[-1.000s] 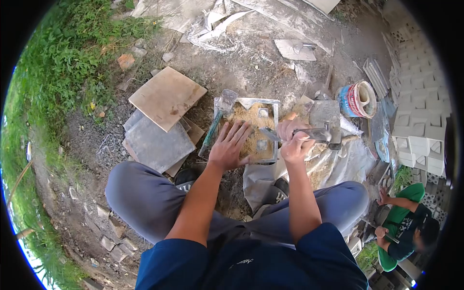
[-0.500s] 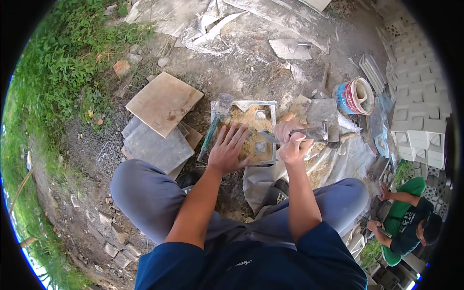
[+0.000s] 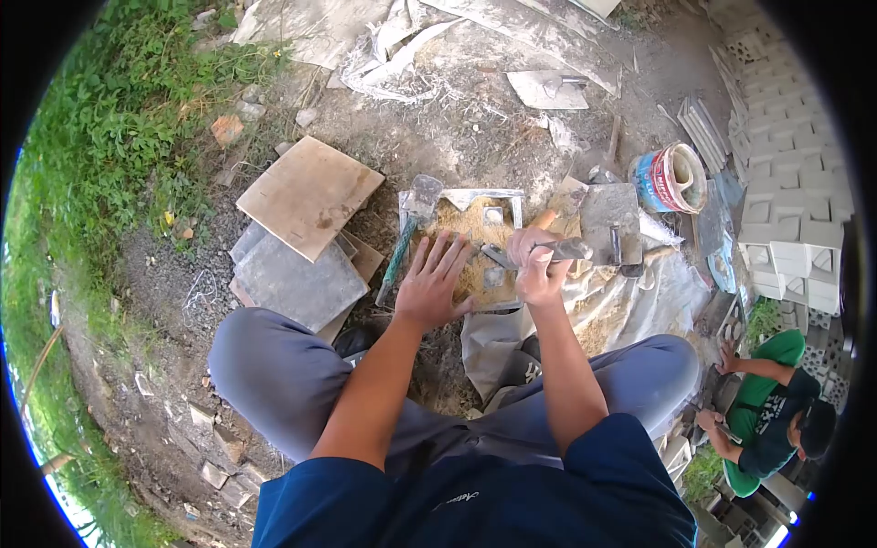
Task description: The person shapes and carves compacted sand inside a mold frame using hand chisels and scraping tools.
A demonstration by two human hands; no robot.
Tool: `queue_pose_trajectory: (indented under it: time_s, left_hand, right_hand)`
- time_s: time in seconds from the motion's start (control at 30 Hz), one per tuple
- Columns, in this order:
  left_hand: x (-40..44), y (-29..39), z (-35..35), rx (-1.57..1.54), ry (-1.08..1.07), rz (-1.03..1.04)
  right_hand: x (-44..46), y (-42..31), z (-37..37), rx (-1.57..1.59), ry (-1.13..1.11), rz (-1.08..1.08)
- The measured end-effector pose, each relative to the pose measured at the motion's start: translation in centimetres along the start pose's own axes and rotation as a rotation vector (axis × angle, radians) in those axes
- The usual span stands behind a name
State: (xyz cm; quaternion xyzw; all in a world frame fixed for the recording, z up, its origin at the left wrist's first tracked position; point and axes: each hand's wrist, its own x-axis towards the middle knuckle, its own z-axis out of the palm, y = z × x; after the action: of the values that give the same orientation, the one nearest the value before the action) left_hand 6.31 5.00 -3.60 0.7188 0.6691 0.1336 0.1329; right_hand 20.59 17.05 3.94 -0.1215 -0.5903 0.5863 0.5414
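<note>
A shallow rectangular frame (image 3: pixel 517 215) filled with sandy yellow mix (image 3: pixel 461 219) lies on the ground between my knees. Two small grey squares, an upper one (image 3: pixel 493 216) and a lower one (image 3: pixel 494 276), show in the mix. My left hand (image 3: pixel 432 281) rests flat on the frame's left part, fingers spread. Wrapped around a narrow-bladed hand tool (image 3: pixel 572 247), my right hand (image 3: pixel 537 270) is at the frame's right side, with the blade pointing left over the mix. A green-handled tool with a flat metal head (image 3: pixel 425 194) lies along the frame's left edge.
Stacked square boards (image 3: pixel 311 196) lie to the left. On the right are a flat plate with a handle (image 3: pixel 610 215), a paint bucket (image 3: pixel 667 180) and crumpled sheeting (image 3: pixel 630 292). Stacked pale blocks (image 3: pixel 790 201) line the far right, where another person (image 3: pixel 776 416) sits.
My right hand has shifted slightly left and the tool has tilted, its blade now nearer the lower square. My left hand stays in place.
</note>
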Motion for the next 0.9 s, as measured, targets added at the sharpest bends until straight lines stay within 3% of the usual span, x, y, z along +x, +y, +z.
queue_pose_trajectory:
  time_s: [0.07, 0.1, 0.27, 0.33, 0.47, 0.67, 0.8, 0.9]
  left_hand:
    - [-0.1, -0.2, 0.1, -0.003, -0.024, -0.006]
    - [0.2, -0.3, 0.2, -0.005, -0.008, -0.005]
    - [0.0, -0.1, 0.2, -0.017, 0.004, 0.001]
    - [0.0, -0.1, 0.1, 0.005, -0.022, -0.007]
    - [-0.4, -0.4, 0.1, -0.005, -0.006, -0.014]
    - [0.0, -0.6, 0.0, 0.014, 0.003, -0.003]
    - [-0.3, -0.4, 0.0, -0.003, 0.026, -0.002]
    - [0.1, -0.2, 0.3, 0.006, 0.027, 0.0]
  right_hand:
    - [0.4, -1.1, 0.7, -0.004, 0.054, 0.009]
    - [0.8, -2.2, 0.2, -0.024, -0.03, 0.002]
    - [-0.3, 0.2, 0.2, -0.128, -0.03, -0.033]
    - [0.1, 0.2, 0.8, -0.174, 0.051, -0.064]
    - [0.6, -1.5, 1.0, -0.063, 0.1, -0.104]
    - [0.3, -0.2, 1.1, -0.138, 0.158, -0.079]
    - [0.0, -0.6, 0.6, -0.123, 0.08, -0.143]
    - [-0.5, 0.5, 0.8, -0.113, 0.129, -0.067]
